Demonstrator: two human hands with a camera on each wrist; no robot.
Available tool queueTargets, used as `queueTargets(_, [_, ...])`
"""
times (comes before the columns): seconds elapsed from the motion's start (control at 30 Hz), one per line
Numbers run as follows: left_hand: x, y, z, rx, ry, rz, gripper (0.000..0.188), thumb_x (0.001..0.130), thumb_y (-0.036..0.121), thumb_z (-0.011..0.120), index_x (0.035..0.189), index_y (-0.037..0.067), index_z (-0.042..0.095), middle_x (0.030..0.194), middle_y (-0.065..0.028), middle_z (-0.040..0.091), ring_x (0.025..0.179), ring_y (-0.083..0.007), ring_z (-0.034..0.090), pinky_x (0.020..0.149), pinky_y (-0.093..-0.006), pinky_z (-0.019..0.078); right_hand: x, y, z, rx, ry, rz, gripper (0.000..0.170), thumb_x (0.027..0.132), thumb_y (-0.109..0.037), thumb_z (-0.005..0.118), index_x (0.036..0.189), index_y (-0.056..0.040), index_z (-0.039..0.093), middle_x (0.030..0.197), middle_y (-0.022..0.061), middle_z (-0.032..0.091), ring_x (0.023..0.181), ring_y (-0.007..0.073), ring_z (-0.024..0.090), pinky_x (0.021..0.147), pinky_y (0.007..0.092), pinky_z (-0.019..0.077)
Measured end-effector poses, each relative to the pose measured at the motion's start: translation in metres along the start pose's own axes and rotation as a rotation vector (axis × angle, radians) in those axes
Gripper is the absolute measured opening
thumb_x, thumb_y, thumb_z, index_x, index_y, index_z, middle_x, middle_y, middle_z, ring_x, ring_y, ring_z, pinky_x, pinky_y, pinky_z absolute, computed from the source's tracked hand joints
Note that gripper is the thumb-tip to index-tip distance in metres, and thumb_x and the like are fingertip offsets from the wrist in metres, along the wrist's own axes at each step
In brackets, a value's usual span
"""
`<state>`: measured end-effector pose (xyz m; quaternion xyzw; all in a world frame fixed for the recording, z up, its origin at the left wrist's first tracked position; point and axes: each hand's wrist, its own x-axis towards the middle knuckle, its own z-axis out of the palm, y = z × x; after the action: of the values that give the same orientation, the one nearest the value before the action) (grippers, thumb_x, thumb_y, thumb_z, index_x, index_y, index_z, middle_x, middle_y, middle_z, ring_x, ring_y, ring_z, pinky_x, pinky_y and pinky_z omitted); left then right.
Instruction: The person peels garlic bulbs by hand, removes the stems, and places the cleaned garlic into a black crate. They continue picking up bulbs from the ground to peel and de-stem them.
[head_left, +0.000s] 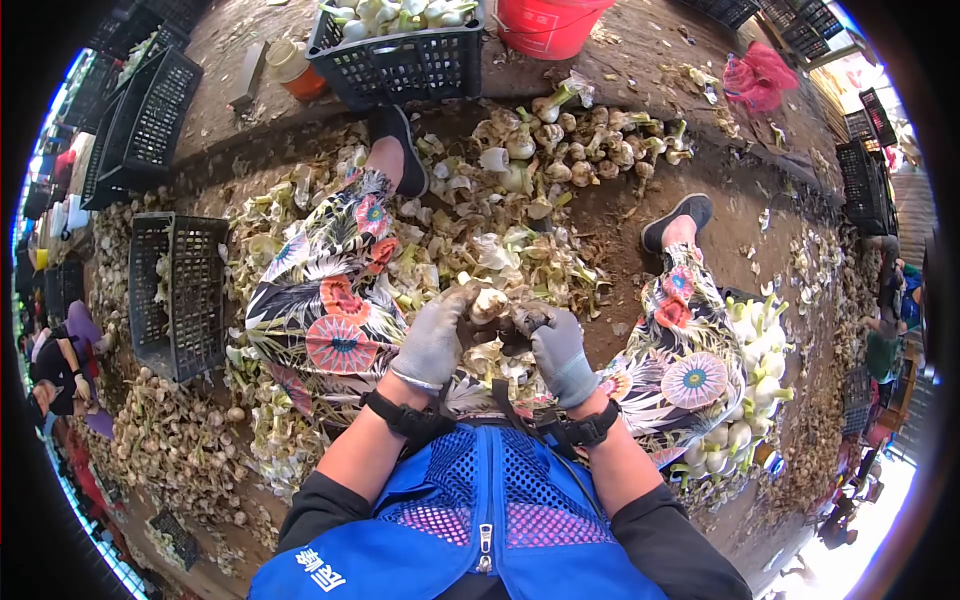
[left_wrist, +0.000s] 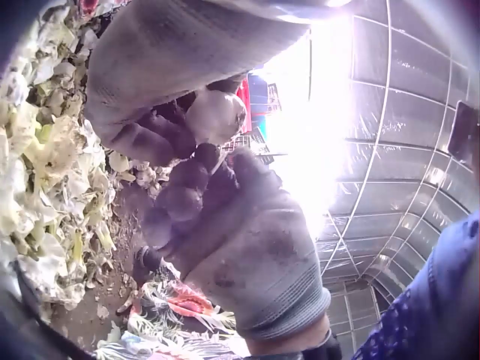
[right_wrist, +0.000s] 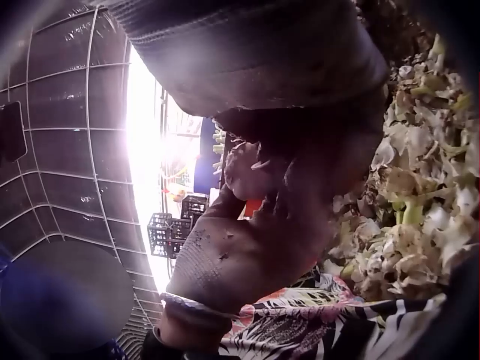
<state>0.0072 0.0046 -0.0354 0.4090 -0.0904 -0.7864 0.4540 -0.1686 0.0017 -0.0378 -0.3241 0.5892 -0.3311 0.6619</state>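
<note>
Admittedly, much of the handwork is hard to make out: gloved fingers cover the lower part of the garlic bulb [head_left: 488, 306], and the right wrist view is so dark and blurred that the grip there nearly disappears. Strong glare washes out the background in both wrist views. The head view's upper edge cuts off the black crate [head_left: 400, 72] heaped with white bulbs, as well as the red bucket [head_left: 548, 28] just to its right.

The held bulb is roundish and pale, creamy white where light reaches it, with a brownish tinge. It sits well on the wearer's side of the black crate, a little to the right of the crate's middle. The left hand [head_left: 430, 345], in a grey glove with darkened fingers, grips it. The right hand [head_left: 560, 350], gloved alike, has its fingers bent close beside the bulb; whether they hold anything I cannot tell, since the fingertips are dark and overlapped.

Between the black crate and the hands lies a litter of papery peel [head_left: 510, 265], its edges merging with the soil. Loose brownish bulbs [head_left: 600, 150] are piled to the near right of the crate, some with stems attached.
</note>
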Motion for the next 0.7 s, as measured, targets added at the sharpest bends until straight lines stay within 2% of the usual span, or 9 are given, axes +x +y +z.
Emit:
queueTargets(0.2, [0.002, -0.011, -0.008, 0.108, 0.054, 0.019, 0.036, 0.106, 0.028, 0.04, 0.125, 0.002, 0.055, 0.118, -0.0111, 0.063, 0.104, -0.0236, 0.064, 0.094, -0.0409, 0.0525, -0.007, -0.027, 0.015, -0.222, 0.023, 0.028, 0.02, 0.095, -0.014, 0.059, 0.088, 0.0026, 0.068, 0.072, 0.0036, 0.063, 0.057, 0.0112, 0.06, 0.049, 0.0264, 0.05])
queueTargets(0.3, [0.001, -0.01, -0.006, 0.06, -0.028, 0.047, 0.037, 0.107, 0.033, 0.038, 0.124, 0.004, 0.055, 0.116, -0.0103, 0.063, 0.101, -0.0243, 0.064, 0.092, -0.0412, 0.0525, 0.002, 0.001, 0.01, -0.072, -0.012, -0.017, 0.025, 0.096, -0.021, 0.062, 0.089, 0.0014, 0.07, 0.074, 0.0025, 0.064, 0.063, 0.0106, 0.062, 0.054, 0.027, 0.0515])
queueTargets(0.4, [0.006, -0.016, -0.016, -0.264, -0.002, -0.085, 0.04, 0.107, 0.038, 0.037, 0.121, 0.006, 0.055, 0.11, -0.0087, 0.065, 0.094, -0.0228, 0.064, 0.086, -0.0406, 0.0532, 0.004, 0.009, -0.003, -0.01, -0.081, 0.064, 0.023, 0.097, -0.019, 0.061, 0.095, 0.0009, 0.071, 0.078, 0.0019, 0.066, 0.069, 0.0104, 0.063, 0.061, 0.0271, 0.0535])
queueTargets(0.47, [0.008, -0.017, -0.033, -0.541, -0.32, -0.148, 0.039, 0.106, 0.041, 0.039, 0.12, 0.008, 0.055, 0.105, -0.008, 0.066, 0.09, -0.0216, 0.064, 0.082, -0.0393, 0.0525, 0.0, 0.007, -0.009, 0.099, -0.063, 0.077, 0.024, 0.098, -0.019, 0.058, 0.099, 0.0016, 0.07, 0.081, 0.0039, 0.069, 0.069, 0.0112, 0.064, 0.062, 0.027, 0.054])
queueTargets(0.53, [-0.004, 0.0, -0.012, -0.449, -0.074, -0.107, 0.034, 0.103, 0.041, 0.048, 0.118, 0.012, 0.058, 0.103, -0.0076, 0.067, 0.087, -0.0212, 0.064, 0.08, -0.0383, 0.052, -0.004, 0.015, -0.021, -0.074, -0.106, -0.341, 0.035, 0.098, -0.029, 0.057, 0.102, 0.0031, 0.069, 0.089, 0.0081, 0.071, 0.074, 0.016, 0.068, 0.067, 0.0332, 0.0562])
queueTargets(0.57, [-0.011, 0.007, -0.007, -0.463, -0.019, -0.038, 0.034, 0.102, 0.041, 0.05, 0.117, 0.011, 0.058, 0.104, -0.0075, 0.066, 0.087, -0.021, 0.064, 0.079, -0.038, 0.0524, -0.001, 0.016, -0.037, -0.457, -0.117, -0.604, 0.04, 0.099, -0.033, 0.053, 0.104, 0.0029, 0.069, 0.091, 0.0097, 0.071, 0.076, 0.0194, 0.069, 0.071, 0.0356, 0.0568])
queueTargets(0.6, [-0.019, 0.02, -0.007, -0.475, 0.043, 0.049, 0.033, 0.101, 0.04, 0.052, 0.115, 0.011, 0.059, 0.105, -0.0074, 0.066, 0.087, -0.0208, 0.064, 0.078, -0.0377, 0.0528, 0.009, 0.017, -0.05, -0.704, -0.174, -0.656, 0.037, 0.099, -0.031, 0.053, 0.108, 0.001, 0.069, 0.093, 0.0101, 0.071, 0.078, 0.0215, 0.069, 0.071, 0.0362, 0.0571])
queueTargets(0.63, [-0.026, 0.039, -0.023, -0.545, -0.134, 0.033, 0.031, 0.101, 0.037, 0.054, 0.113, 0.01, 0.06, 0.107, -0.0068, 0.066, 0.09, -0.02, 0.064, 0.079, -0.0369, 0.053, 0.018, 0.02, -0.056, -0.95, -0.226, -0.72, 0.035, 0.099, -0.029, 0.052, 0.112, -0.0008, 0.068, 0.094, 0.0105, 0.071, 0.079, 0.0235, 0.07, 0.071, 0.0368, 0.0574])
queueTargets(0.7, [-0.058, 0.098, -0.027, -0.611, -0.08, 0.298, 0.028, 0.101, 0.033, 0.054, 0.112, 0.008, 0.06, 0.103, -0.0069, 0.066, 0.088, -0.0208, 0.064, 0.081, -0.0386, 0.054, 0.022, 0.029, -0.049, 0.113, -0.026, 0.058, 0.024, 0.093, -0.019, 0.064, 0.111, -0.0036, 0.066, 0.09, 0.0099, 0.069, 0.074, 0.0225, 0.068, 0.067, 0.0355, 0.0571])
